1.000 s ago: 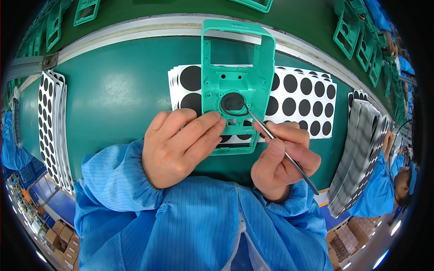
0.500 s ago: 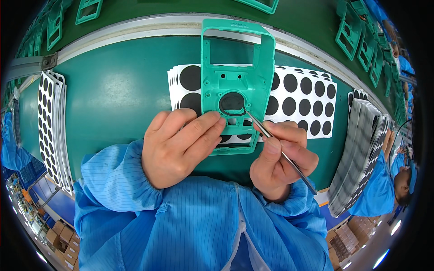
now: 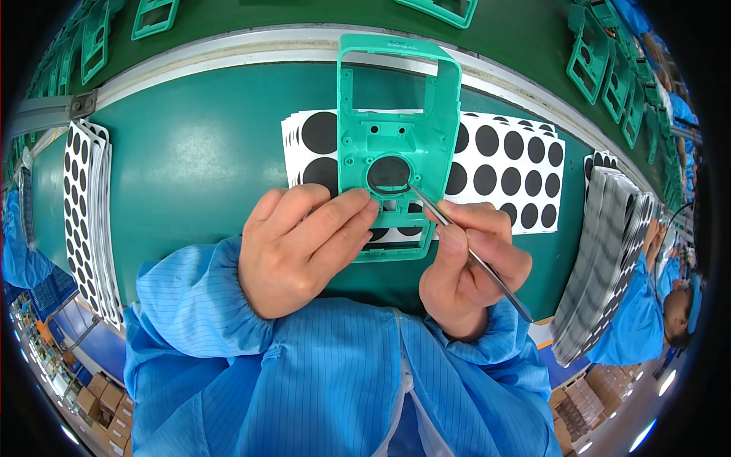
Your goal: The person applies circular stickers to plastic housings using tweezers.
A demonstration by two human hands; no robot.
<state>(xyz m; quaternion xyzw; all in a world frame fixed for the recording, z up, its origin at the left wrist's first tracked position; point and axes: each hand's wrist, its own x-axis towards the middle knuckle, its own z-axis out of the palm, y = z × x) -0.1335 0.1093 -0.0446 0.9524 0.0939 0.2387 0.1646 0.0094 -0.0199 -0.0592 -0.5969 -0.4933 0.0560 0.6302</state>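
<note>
disc [image 3: 390, 172], black and round, lies in the circular recess of the green plastic housing [image 3: 388, 143], and the step in hand looks like seating it there: the right hand [image 3: 472, 266] sets the tip of a slim pointed metal tool [image 3: 428, 202] at the disc's lower right edge. the next move seems to call for light, even pressure along that edge, with the housing kept steady. the right fingers pinch the tool, apart from the disc. the left hand [image 3: 301, 247] has its fingertips on the housing, just beside the disc's lower left; its thumb is hidden, so i cannot tell whether they grip or only press. sticker sheets [image 3: 499, 167] lie beneath on the tabletop [image 3: 190, 137].
</note>
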